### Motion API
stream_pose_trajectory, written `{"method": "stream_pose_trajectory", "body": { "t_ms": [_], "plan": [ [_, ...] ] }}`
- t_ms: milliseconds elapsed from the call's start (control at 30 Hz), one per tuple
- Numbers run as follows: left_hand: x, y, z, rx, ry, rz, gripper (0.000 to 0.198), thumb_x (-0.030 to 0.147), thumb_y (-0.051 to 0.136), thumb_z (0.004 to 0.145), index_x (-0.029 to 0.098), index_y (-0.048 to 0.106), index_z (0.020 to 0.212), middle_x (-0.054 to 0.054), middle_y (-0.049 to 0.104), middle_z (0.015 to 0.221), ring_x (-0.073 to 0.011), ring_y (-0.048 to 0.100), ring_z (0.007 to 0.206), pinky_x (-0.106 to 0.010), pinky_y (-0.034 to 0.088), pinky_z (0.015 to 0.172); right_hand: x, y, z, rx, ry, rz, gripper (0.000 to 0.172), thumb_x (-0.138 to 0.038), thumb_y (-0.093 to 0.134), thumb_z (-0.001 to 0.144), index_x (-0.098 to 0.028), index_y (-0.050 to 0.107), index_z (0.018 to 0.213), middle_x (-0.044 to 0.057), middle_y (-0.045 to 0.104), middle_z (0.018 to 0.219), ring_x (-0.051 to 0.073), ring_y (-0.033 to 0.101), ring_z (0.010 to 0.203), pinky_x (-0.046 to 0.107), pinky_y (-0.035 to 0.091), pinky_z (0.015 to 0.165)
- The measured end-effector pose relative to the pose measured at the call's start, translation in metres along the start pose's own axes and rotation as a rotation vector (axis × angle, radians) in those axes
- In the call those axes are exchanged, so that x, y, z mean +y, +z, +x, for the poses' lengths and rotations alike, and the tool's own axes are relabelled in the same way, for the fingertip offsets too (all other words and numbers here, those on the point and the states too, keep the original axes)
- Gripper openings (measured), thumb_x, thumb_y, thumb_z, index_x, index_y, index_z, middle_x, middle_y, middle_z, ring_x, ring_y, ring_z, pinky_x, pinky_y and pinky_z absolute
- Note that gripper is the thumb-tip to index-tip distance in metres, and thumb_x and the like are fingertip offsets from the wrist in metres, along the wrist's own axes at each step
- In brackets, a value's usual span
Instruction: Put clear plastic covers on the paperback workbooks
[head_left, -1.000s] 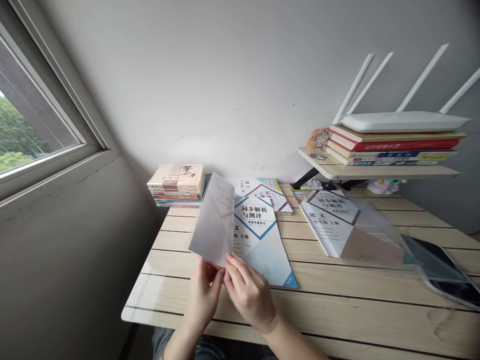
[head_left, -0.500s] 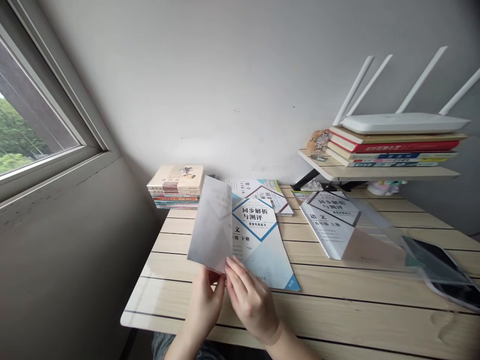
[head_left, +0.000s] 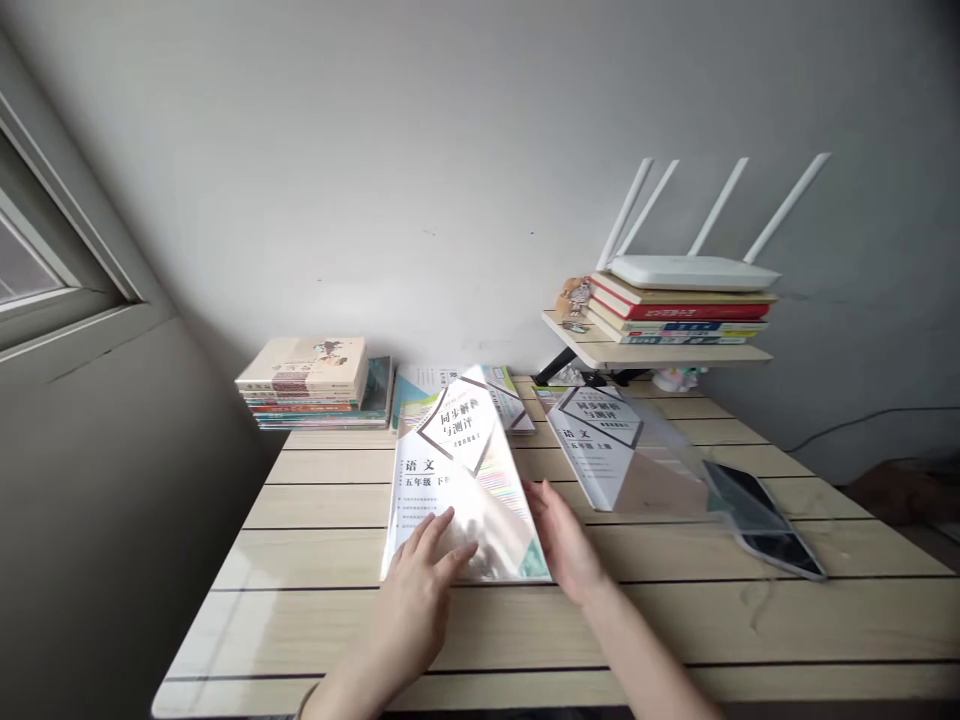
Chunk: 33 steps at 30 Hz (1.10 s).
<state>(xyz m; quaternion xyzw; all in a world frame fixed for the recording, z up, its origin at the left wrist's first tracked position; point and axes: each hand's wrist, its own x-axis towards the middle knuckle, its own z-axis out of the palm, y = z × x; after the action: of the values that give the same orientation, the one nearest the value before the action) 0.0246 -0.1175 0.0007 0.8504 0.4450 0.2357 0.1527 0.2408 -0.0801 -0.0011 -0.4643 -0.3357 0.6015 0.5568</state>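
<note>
A Chinese-language workbook [head_left: 442,470] for fifth grade lies on the wooden table [head_left: 315,510], its cover under a glossy clear plastic film [head_left: 480,520]. My left hand [head_left: 420,590] rests flat on the film at the book's lower part, fingers spread. My right hand [head_left: 562,540] touches the book's right edge with its fingertips and holds nothing that I can see. The film's glare hides part of the cover.
A second workbook [head_left: 592,440] under a clear sheet lies to the right, beside a phone [head_left: 765,525]. Stacked books [head_left: 304,380] stand at the back left. A small shelf [head_left: 660,352] carries books and a white router [head_left: 690,272].
The translucent plastic sheet held upright in my hands now lies flat over the workbook. My hands have moved apart, and the view has swung away from the window.
</note>
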Motion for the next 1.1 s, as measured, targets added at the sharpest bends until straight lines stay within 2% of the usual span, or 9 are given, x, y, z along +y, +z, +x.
{"method": "stream_pose_trajectory", "body": {
  "t_ms": [100, 200, 333, 433, 533, 633, 867, 967, 1100],
  "plan": [
    [0.002, 0.008, 0.016, -0.140, -0.015, 0.118, 0.055, 0.013, 0.045, 0.084, 0.034, 0.043, 0.135, -0.007, 0.029, 0.150, -0.0340, 0.026, 0.136, -0.057, 0.033, 0.102, -0.008, -0.022, 0.017, 0.048, 0.076, -0.048, 0.053, -0.061, 0.043, 0.082, -0.021, 0.052, 0.115, 0.014, 0.060, 0.121, 0.024, 0.065, 0.093, 0.039, 0.054, 0.075],
    [0.002, 0.012, 0.031, -0.210, -0.036, 0.204, 0.056, 0.023, 0.052, 0.084, 0.034, 0.040, 0.137, -0.007, 0.027, 0.151, -0.0369, 0.023, 0.137, -0.062, 0.026, 0.103, -0.001, -0.029, 0.030, 0.131, -0.025, -0.329, 0.051, -0.051, 0.056, 0.075, -0.023, 0.050, 0.118, 0.011, 0.061, 0.115, 0.020, 0.065, 0.078, 0.036, 0.054, 0.066],
    [-0.008, 0.015, 0.042, -0.163, -0.128, 0.304, 0.053, 0.028, 0.050, 0.086, 0.030, 0.041, 0.138, -0.010, 0.029, 0.149, -0.0366, 0.023, 0.137, -0.062, 0.019, 0.105, 0.017, -0.030, 0.042, 0.139, -0.365, -0.817, 0.034, -0.034, 0.055, 0.073, -0.022, 0.061, 0.105, 0.005, 0.062, 0.099, 0.018, 0.060, 0.074, 0.038, 0.051, 0.073],
    [-0.024, 0.017, 0.041, -0.073, -0.234, 0.356, 0.050, 0.026, 0.045, 0.088, 0.029, 0.042, 0.137, -0.010, 0.029, 0.150, -0.0348, 0.021, 0.138, -0.063, 0.017, 0.105, 0.024, -0.032, 0.049, 0.130, -0.441, -0.999, 0.027, -0.027, 0.052, 0.072, -0.022, 0.064, 0.096, 0.005, 0.059, 0.096, 0.019, 0.060, 0.077, 0.038, 0.050, 0.074],
    [-0.044, 0.015, 0.043, 0.053, -0.393, 0.325, 0.049, 0.022, 0.046, 0.085, 0.028, 0.047, 0.133, -0.012, 0.030, 0.149, -0.0374, 0.026, 0.135, -0.064, 0.023, 0.101, 0.021, -0.033, 0.058, 0.139, -0.347, -0.949, 0.032, -0.027, 0.056, 0.070, -0.021, 0.062, 0.100, 0.003, 0.059, 0.089, 0.017, 0.059, 0.070, 0.036, 0.051, 0.070],
    [-0.064, 0.002, 0.053, 0.195, -0.532, 0.077, 0.050, 0.020, 0.045, 0.083, 0.020, 0.044, 0.133, -0.017, 0.038, 0.142, -0.0328, 0.044, 0.123, -0.051, 0.039, 0.094, 0.008, -0.030, 0.067, 0.164, -0.187, -0.799, 0.033, -0.031, 0.058, 0.070, -0.017, 0.060, 0.100, 0.005, 0.063, 0.089, 0.015, 0.060, 0.068, 0.031, 0.050, 0.066],
    [-0.074, -0.020, 0.080, 0.212, -0.832, -0.494, 0.067, 0.030, 0.059, 0.079, 0.010, 0.030, 0.136, -0.013, 0.063, 0.097, -0.0231, 0.064, 0.082, -0.033, 0.049, 0.071, -0.015, -0.013, 0.082, 0.044, 0.073, -0.711, 0.023, -0.039, 0.058, 0.072, -0.018, 0.057, 0.064, -0.001, 0.058, 0.055, 0.011, 0.048, 0.047, 0.021, 0.033, 0.041],
    [-0.067, -0.011, 0.077, 0.286, -0.851, -0.694, 0.068, 0.027, 0.065, 0.075, 0.011, 0.033, 0.132, -0.012, 0.064, 0.096, -0.0195, 0.064, 0.078, -0.030, 0.049, 0.069, -0.015, -0.012, 0.084, 0.077, 0.061, -0.723, 0.031, -0.043, 0.060, 0.071, -0.018, 0.051, 0.055, -0.003, 0.053, 0.048, 0.011, 0.050, 0.047, 0.022, 0.035, 0.045],
    [-0.059, -0.002, 0.067, 0.310, -0.838, -0.974, 0.057, 0.029, 0.068, 0.075, 0.014, 0.041, 0.123, -0.008, 0.066, 0.087, -0.0165, 0.064, 0.070, -0.029, 0.050, 0.066, -0.016, -0.017, 0.074, 0.049, 0.058, -0.443, 0.025, -0.042, 0.066, 0.070, -0.017, 0.061, 0.075, 0.001, 0.067, 0.067, 0.017, 0.063, 0.067, 0.028, 0.048, 0.065]
  ]
}}
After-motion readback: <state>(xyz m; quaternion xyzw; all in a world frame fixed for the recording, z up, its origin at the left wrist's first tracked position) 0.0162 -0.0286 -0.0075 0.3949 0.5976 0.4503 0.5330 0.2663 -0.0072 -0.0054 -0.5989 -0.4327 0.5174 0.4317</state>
